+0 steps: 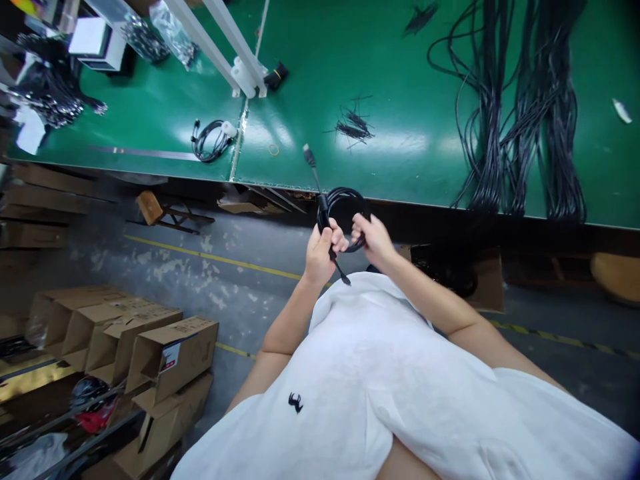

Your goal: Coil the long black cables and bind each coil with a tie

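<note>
A black cable (345,192) is wound into a coil in front of the bench edge. My left hand (321,252) is closed round the coil's left side, where a thick black barrel sits on the cable. One cable end with a plug (309,156) points up over the bench; the other end, a smaller plug (345,279), hangs below my left hand. My right hand (373,239) grips the right side of the same coil with curled fingers. A loose pile of short black ties (354,125) lies on the bench beyond the coil.
The green bench (400,80) holds long bundles of black cables (563,133) at right. Another coiled cable (207,141) lies at left, near a white metal frame (225,47). Open cardboard boxes (173,353) stand on the lower left, and a wooden stool (150,207) is under the bench.
</note>
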The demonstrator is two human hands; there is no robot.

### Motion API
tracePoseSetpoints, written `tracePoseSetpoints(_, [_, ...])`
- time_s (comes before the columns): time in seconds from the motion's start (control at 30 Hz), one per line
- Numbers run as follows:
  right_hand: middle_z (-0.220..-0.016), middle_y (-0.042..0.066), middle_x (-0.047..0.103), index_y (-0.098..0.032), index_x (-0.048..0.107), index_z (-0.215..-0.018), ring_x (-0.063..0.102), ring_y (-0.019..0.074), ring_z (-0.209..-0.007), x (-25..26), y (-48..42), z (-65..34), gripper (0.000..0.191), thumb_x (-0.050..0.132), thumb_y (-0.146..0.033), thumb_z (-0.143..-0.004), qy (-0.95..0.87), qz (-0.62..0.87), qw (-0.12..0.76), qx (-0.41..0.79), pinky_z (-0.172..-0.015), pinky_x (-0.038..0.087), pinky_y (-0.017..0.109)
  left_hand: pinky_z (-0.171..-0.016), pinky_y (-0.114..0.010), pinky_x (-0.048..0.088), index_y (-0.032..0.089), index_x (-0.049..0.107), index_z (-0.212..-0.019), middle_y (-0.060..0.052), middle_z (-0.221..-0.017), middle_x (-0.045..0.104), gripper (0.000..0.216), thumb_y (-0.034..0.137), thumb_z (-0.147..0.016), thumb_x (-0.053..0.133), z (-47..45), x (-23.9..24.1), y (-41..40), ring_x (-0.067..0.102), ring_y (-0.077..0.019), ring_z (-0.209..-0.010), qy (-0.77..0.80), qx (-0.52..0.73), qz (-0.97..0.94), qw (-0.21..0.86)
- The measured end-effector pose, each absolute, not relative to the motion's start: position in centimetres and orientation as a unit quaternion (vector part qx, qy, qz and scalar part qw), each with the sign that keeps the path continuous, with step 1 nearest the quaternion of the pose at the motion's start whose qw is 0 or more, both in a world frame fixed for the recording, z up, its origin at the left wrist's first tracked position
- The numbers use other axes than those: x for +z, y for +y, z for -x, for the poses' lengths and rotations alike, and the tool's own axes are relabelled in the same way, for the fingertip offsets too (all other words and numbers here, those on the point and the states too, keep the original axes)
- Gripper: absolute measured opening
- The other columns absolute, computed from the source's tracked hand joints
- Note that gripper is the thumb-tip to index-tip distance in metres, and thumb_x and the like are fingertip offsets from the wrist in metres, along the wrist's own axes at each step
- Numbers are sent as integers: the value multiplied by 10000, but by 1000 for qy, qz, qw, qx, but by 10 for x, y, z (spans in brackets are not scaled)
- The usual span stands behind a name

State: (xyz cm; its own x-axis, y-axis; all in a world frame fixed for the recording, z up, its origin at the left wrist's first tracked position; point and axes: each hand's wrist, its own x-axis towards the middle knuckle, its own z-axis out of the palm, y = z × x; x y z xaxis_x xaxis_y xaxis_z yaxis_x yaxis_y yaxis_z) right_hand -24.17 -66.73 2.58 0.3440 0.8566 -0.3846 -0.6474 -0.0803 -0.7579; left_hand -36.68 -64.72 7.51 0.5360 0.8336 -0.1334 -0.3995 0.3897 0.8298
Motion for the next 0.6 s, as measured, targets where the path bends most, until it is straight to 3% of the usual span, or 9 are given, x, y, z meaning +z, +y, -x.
tracePoseSetpoints(0.1, [-466,-92,316,-206,353,-635,351,54,-427,20,-658,278,397,557,-379,-928,93,398,661,630,-479,386,189,-638,-247,440,200,507,-888,38,-671,472,299,470,-864,632,358,56,-648,468,-90,-587,322,441,-425,722])
tracePoseSetpoints(0.27, [-428,-102,259,-219,318,-616,244,45,-358,13,-643,299,453,528,-451,-944,159,402,668,606,-404,341,191,-701,-258,457,209,457,-812,52,-630,420,357,548,-897,531,359,32,-657,478,-96,-605,383,468,-440,663])
tracePoseSetpoints(0.33, [-438,-99,311,-213,376,-640,305,48,-371,5,-647,300,423,584,-466,-908,138,414,671,599,-452,405,196,-633,-235,438,204,438,-773,64,-600,380,364,530,-898,544,364,32,-652,428,-79,-546,393,452,-417,683])
tracePoseSetpoints(0.43, [-581,-47,533,-186,534,-778,546,85,-539,-16,-666,287,336,631,-498,-858,50,419,633,650,-621,515,242,-514,-205,376,193,455,-776,83,-564,342,343,489,-884,592,378,36,-630,328,-53,-456,384,399,-368,747])
tracePoseSetpoints(0.53, [-793,21,654,-174,608,-873,639,125,-726,-45,-690,249,299,659,-463,-817,-93,523,518,670,-734,530,281,-451,-181,324,175,494,-790,82,-548,389,337,446,-815,693,396,35,-604,326,-38,-424,368,338,-338,797])
tracePoseSetpoints(0.6, [-781,35,654,-170,614,-824,628,126,-707,-64,-696,211,207,661,-371,-800,-170,632,434,619,-709,513,272,-428,-164,300,159,521,-799,87,-527,394,347,416,-763,751,406,32,-592,324,-29,-407,384,318,-323,805])
